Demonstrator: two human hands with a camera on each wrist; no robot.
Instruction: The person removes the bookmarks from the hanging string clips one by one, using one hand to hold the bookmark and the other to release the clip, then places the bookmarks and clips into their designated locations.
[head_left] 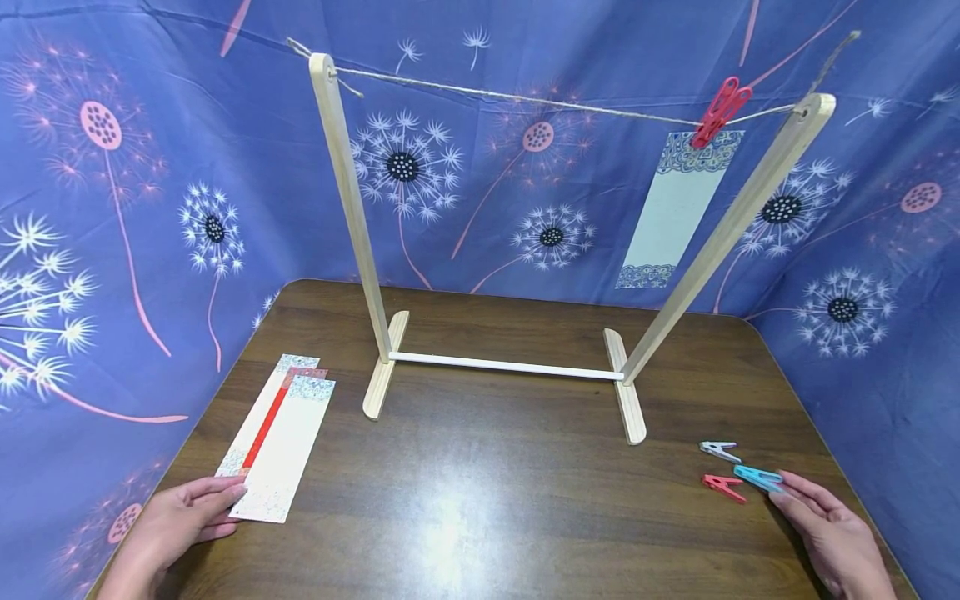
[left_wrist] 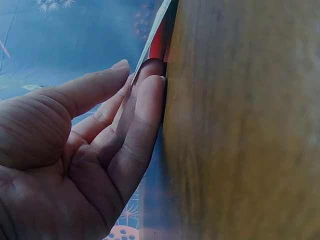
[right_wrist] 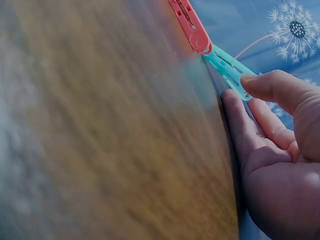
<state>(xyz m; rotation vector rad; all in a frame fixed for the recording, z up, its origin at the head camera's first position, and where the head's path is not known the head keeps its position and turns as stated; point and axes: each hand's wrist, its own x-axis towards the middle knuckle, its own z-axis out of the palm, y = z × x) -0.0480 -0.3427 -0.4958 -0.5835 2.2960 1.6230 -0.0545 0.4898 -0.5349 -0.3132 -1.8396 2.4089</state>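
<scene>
At the table's left side, my left hand [head_left: 180, 521] pinches the lower left corner of a white card with a blue patterned border [head_left: 288, 450]. In the left wrist view its fingers lie beneath the lifted card edge. A red-and-white card [head_left: 264, 429] and another white card [head_left: 258, 400] lie partly covered under it. On the right, my right hand [head_left: 832, 533] pinches the end of a teal clothespin [head_left: 757, 477] between thumb and fingers. Close to that clothespin lie a red clothespin [head_left: 723, 487] and a pale grey-blue clothespin [head_left: 720, 451].
A wooden stand [head_left: 352, 200] with a white crossbar [head_left: 510, 365] rises at the back of the brown table [head_left: 495, 433]. From its string [head_left: 510, 97] hangs a blue-patterned card [head_left: 678, 221], held by red clips [head_left: 723, 108]. Blue floral cloth [head_left: 285, 150] surrounds the table.
</scene>
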